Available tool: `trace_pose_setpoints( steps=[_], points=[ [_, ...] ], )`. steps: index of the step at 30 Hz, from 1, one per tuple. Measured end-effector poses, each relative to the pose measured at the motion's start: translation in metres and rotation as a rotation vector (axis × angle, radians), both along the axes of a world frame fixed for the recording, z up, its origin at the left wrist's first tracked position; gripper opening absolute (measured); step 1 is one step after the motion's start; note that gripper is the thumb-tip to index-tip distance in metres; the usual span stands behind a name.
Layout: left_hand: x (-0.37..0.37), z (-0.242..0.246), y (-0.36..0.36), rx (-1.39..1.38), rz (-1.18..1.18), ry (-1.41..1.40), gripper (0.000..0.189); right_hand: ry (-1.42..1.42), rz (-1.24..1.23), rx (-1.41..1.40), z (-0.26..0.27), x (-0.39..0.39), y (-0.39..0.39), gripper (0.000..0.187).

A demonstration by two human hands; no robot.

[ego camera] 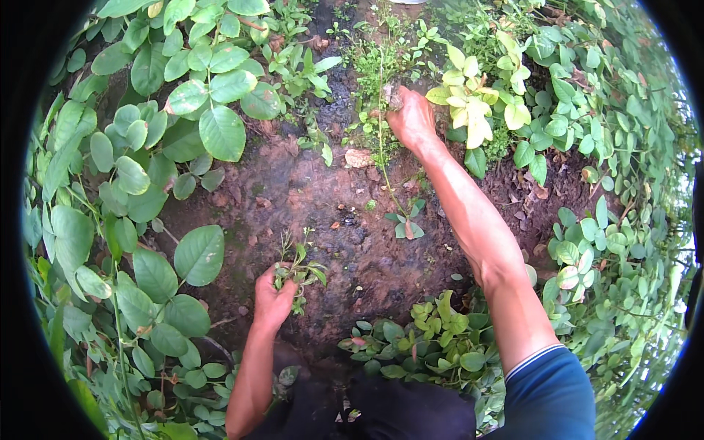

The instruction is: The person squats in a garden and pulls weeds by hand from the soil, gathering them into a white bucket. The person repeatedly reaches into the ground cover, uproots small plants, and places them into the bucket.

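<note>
My left hand (275, 297) holds a small bunch of uprooted green weeds (301, 270) above the bare soil, the thumb pressed over the stems. My right arm stretches forward, and my right hand (411, 118) is curled low at a patch of small leafy weeds (374, 71). Its fingertips are partly hidden among the weeds, beside a greyish clump (392, 97). Just left of that hand, a long thin stem (382, 143) runs down towards a small seedling (407, 223) on the ground.
Damp brown soil (297, 192) forms a strip between leafy plants. Rose-like bushes (187, 99) crowd the left side. A yellow-leaved shoot (467, 104) stands right of my right hand, with dense foliage (616, 110) beyond. Low plants (440, 330) grow near my legs. A dry leaf (358, 158) lies ahead.
</note>
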State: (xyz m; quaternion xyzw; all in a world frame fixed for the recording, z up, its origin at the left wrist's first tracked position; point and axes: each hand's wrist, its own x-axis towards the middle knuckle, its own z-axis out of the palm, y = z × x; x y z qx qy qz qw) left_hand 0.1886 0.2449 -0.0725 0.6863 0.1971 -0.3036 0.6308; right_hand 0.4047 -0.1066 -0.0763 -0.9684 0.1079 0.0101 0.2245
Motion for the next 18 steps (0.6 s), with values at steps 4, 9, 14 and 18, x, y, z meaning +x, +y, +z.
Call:
trace_pose_setpoints(
  steps=[4, 9, 14, 18],
  points=[
    [-0.004, -0.004, 0.003, 0.039, -0.001, -0.013, 0.014, -0.001, 0.025, -0.05, 0.001, 0.0, 0.012, 0.023],
    [-0.004, -0.003, 0.008, 0.054, -0.024, -0.083, 0.015, 0.005, -0.175, 0.24, 0.018, -0.004, -0.007, 0.021],
    [-0.001, 0.002, -0.002, 0.009, -0.026, 0.017, 0.015, -0.049, 0.064, 0.079, -0.006, 0.0, -0.004, 0.053],
    [-0.002, 0.0, -0.001, -0.043, -0.03, 0.044, 0.013, -0.031, 0.091, -0.051, 0.001, 0.02, 0.027, 0.051]
  ],
)
